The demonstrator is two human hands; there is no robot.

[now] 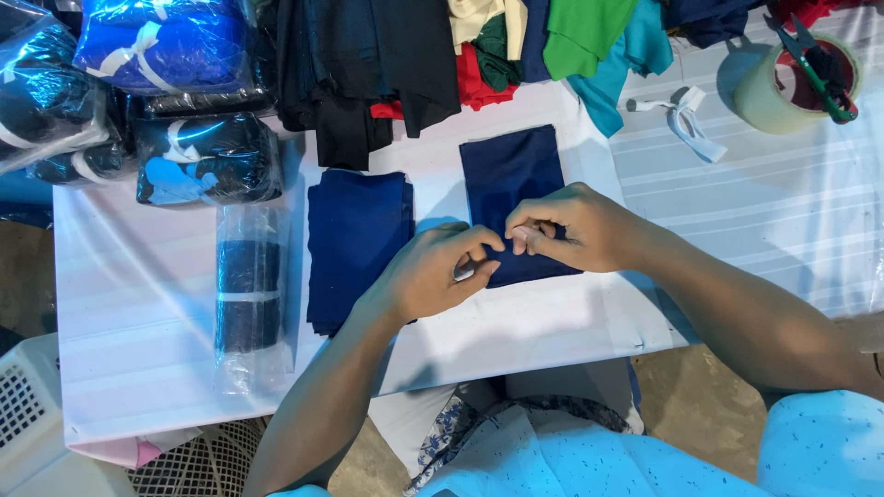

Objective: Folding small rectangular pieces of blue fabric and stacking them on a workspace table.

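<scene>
Both hands meet at the near edge of a folded navy cloth (509,184) that lies flat on the white-covered table (147,304), a little right of centre. The left hand (428,274) comes in from below with its fingers curled, pinching the near left corner of that cloth; the right hand (575,228) reaches across from the right side and its fingertips (525,237) nip the same edge, touching or nearly touching the left fingers — both are closed on the fabric rather than lying slack. Just beside the left hand, to its left, sits a stack of folded dark blue cloths (357,244), apart from the piece in hand by a narrow strip of bare table. Further left lies a clear plastic sleeve of rolled dark fabric (250,294), and beyond it, at the far left corner, several plastic-wrapped bundles (207,158) in blue and black. Along the far edge a heap of loose garments (479,46) spreads out — black, red, green, teal and cream. To the far right stands a roll of tape (783,87) with green-handled scissors (815,64) resting in its core, and near it a knotted white strip (686,120). A white plastic basket (37,414) shows at the lower left, below the table.
</scene>
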